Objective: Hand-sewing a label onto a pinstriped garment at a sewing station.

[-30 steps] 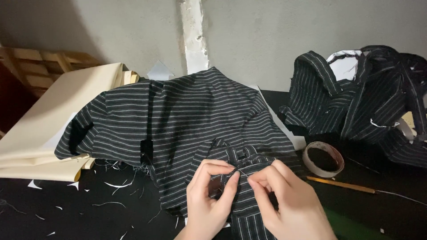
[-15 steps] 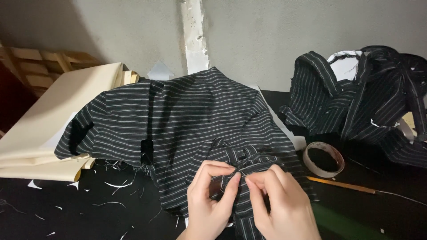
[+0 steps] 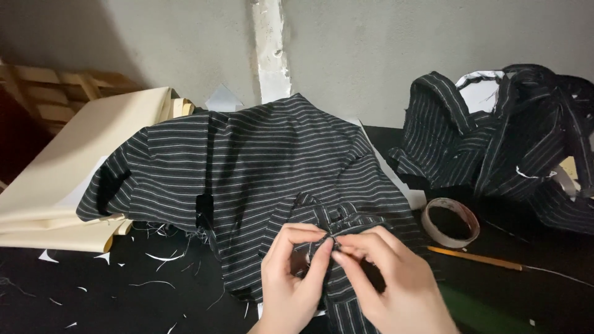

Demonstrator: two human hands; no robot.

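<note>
From the head camera, both hands are bunched together over the striped garment (image 3: 266, 167), which is spread across the middle of the dark worktop (image 3: 93, 297) with its lower part hanging toward the near edge. The left hand (image 3: 296, 278) pinches a small fold of the cloth between thumb and forefinger, and the right hand (image 3: 387, 278) meets it fingertip to fingertip, closed on the same spot, maybe on a thread, too small to tell. I'd say keep the fold taut and the pinch small so the stripes don't slip. Wrists sit low, fingers curled inward. A tape roll (image 3: 450, 221) and a pencil (image 3: 473, 258) lie to the right, more striped cloth (image 3: 501, 142) is piled by the back right corner, cream sheets (image 3: 74, 179) at the left edge.
</note>
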